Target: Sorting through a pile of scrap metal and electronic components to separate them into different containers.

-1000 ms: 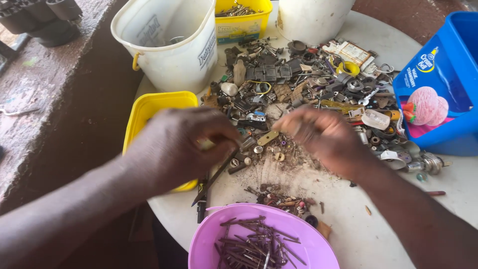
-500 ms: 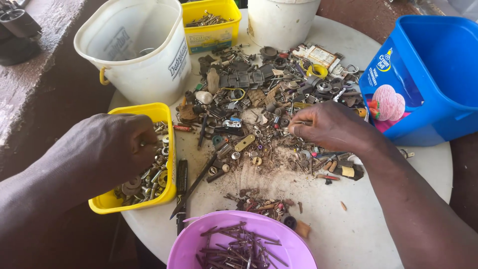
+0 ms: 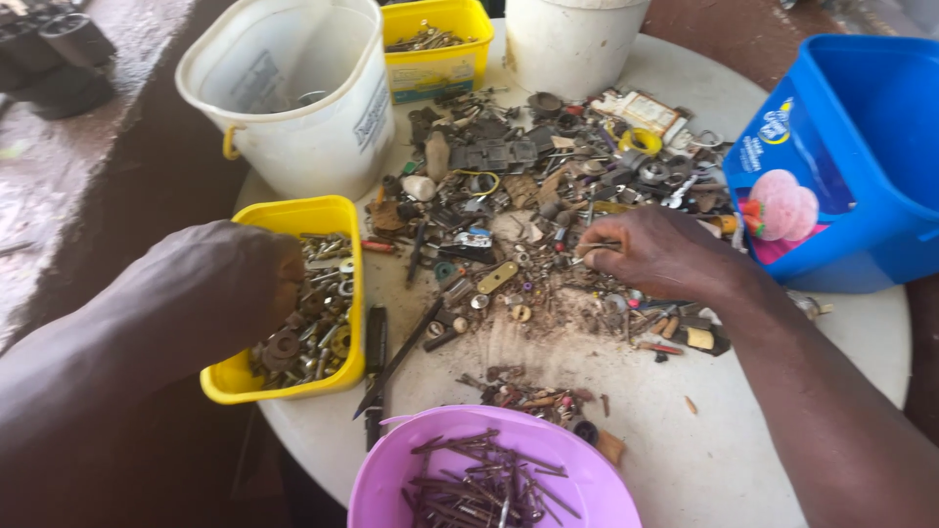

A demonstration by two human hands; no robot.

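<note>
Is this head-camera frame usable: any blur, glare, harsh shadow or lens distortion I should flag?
Head view: mostly sharp, with soft, even daylight; mild glare on the white bucket and the blue tub; the left hand at the yellow tub looks slightly soft; the right hand is crisp over the scrap pile; wide-angle bending shows at the round table edges.

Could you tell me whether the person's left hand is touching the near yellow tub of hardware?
Touching. The head view shows the left hand lying over the yellow tub, its fingers down on the washers and bolts inside, with no gap visible.
</note>
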